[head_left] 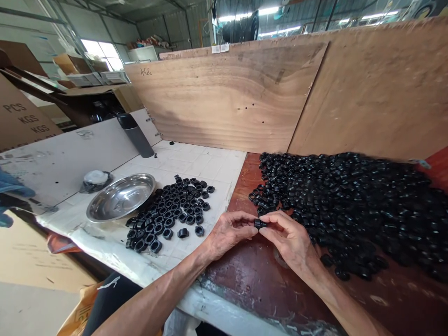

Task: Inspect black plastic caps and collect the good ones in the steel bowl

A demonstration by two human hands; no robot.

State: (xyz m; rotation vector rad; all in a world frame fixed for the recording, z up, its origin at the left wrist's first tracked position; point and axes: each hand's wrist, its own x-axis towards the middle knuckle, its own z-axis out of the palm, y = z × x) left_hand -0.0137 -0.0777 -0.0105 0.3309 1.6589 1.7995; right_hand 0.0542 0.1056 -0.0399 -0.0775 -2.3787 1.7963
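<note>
Between both hands, over the dark red board, is a small black plastic ring-like part (pixel 259 224). My left hand (pixel 231 233) pinches it from the left with thumb and forefinger. From the right, my right hand (pixel 292 238) grips the same part with its fingertips. Whether it is one piece or two fitted together, I cannot tell. To the right lies a large heap of shiny black rings (pixel 353 205). On the white surface at left sits a smaller group of black hexagonal ring nuts (pixel 168 205), mostly lying flat with their holes up.
A steel bowl (pixel 121 198) stands left of the nuts, beside a plastic-wrapped white bundle (pixel 96 179). A dark grey bottle (pixel 136 135) leans against the low side panel. A plywood wall (pixel 224 102) closes the back. Cardboard boxes (pixel 24 112) and a blue glove (pixel 14 184) are at far left.
</note>
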